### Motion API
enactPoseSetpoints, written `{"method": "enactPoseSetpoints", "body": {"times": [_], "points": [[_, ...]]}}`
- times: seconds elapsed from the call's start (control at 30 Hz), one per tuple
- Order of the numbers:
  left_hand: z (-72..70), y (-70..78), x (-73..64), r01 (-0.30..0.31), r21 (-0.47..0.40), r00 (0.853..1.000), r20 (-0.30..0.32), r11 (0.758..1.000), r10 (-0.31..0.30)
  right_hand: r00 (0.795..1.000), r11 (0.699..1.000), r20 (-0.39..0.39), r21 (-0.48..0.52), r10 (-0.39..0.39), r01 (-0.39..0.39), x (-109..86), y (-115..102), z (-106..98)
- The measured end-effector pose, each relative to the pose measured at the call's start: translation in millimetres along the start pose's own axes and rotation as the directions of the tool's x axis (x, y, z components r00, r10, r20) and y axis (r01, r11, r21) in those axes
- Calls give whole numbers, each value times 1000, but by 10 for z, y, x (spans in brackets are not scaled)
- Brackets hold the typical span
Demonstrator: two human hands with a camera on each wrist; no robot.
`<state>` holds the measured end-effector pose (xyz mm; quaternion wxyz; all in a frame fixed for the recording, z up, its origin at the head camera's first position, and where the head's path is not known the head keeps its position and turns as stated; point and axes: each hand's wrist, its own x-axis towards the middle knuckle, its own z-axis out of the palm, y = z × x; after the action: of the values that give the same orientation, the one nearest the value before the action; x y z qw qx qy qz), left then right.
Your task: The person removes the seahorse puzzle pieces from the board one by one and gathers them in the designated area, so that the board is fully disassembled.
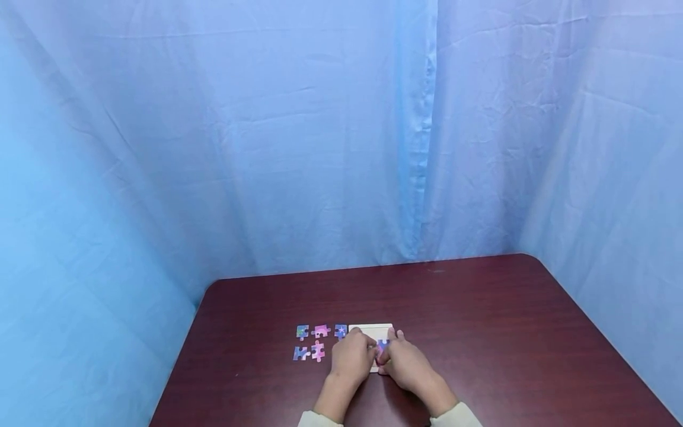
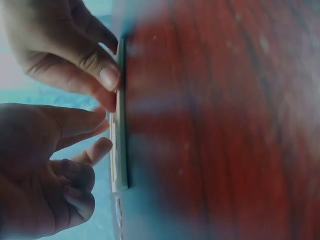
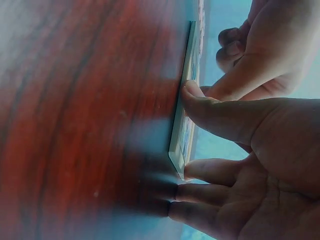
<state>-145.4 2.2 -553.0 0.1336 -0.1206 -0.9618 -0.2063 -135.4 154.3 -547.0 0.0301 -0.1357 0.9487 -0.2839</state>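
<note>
A small light-coloured puzzle tray (image 1: pixel 368 326) lies on the table under both hands. Inside its right part are blue and pink puzzle pieces (image 1: pixel 382 344), partly covered by fingers. My left hand (image 1: pixel 352 357) reaches over the tray's left side, thumb and forefinger extended toward the pieces; in the left wrist view this hand (image 2: pixel 45 170) has its outer fingers bent and no piece visible between the tips. My right hand (image 1: pixel 408 363) holds the tray at its right side. The right wrist view shows that hand's thumb (image 3: pixel 215 112) on the near rim and a fingertip at the corner.
Several loose pieces lie left of the tray in two rows, among them a pink one (image 1: pixel 321 331) and a blue one with a star (image 1: pixel 340 330). The dark red wooden table (image 1: pixel 480 320) is surrounded by light blue curtains (image 1: pixel 320 148).
</note>
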Motion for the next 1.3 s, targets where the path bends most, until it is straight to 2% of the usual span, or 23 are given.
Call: {"method": "enactPoseSetpoints", "body": {"times": [0.23,0.57,0.7,1.0,1.3], "points": [[72,28,24,11,21,1000,0,1000,-11,1000,1000,0,14,-8,8,2,-1,-7],[136,119,82,105,-7,994,-43,994,-105,1000,1000,1,3,-7,7,12,6,-20],[131,118,87,127,-22,991,-37,992,-128,1000,1000,3,10,-3,3,10,2,-18],[94,89,99,162,-114,987,30,980,-159,1000,1000,6,12,5,-5,1,-21,-34],[-27,14,130,219,-218,976,42,951,-215,1000,1000,5,0,9,-9,-5,-34,-38]]}}
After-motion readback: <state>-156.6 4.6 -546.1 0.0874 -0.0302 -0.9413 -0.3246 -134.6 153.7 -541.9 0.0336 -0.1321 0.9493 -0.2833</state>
